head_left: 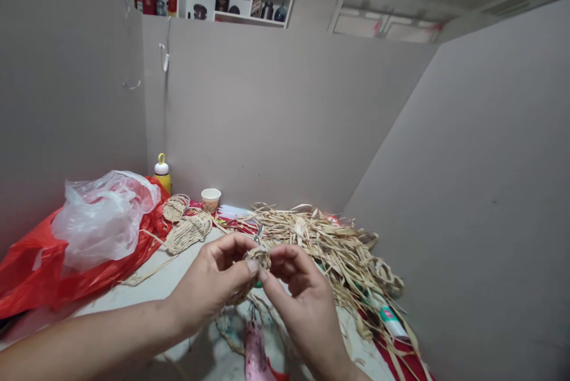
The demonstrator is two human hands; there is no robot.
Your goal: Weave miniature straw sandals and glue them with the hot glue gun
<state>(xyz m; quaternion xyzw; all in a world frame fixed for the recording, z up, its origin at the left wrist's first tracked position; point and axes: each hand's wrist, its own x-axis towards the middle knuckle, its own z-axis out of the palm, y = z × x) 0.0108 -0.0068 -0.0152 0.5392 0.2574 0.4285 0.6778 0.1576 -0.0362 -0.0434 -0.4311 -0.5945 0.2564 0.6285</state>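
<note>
My left hand (218, 280) is closed around a small woven piece of twisted dry husk (262, 257), thumb pressed on its front. From the other side, the fingertips and thumb of my right hand (303, 295) pinch the edge of the same piece. More of it shows below the left fingers; the rest is hidden behind them. Just above the left fingertips a shiny metal tip (259, 231) shows, and I cannot tell what it belongs to. Below the hands, a pink object (257, 348) lies near the table's front, beside a loose length of twisted cord (229, 339).
Dry husk strips (312, 232) are heaped at the back right, with a white and green tube (392, 318) by them. At left are coiled cord (189, 232), a paper cup (211, 199), a yellow bottle (162, 178) and red bags (40, 265) under clear plastic (107, 215). Grey panels (267, 114) enclose the table.
</note>
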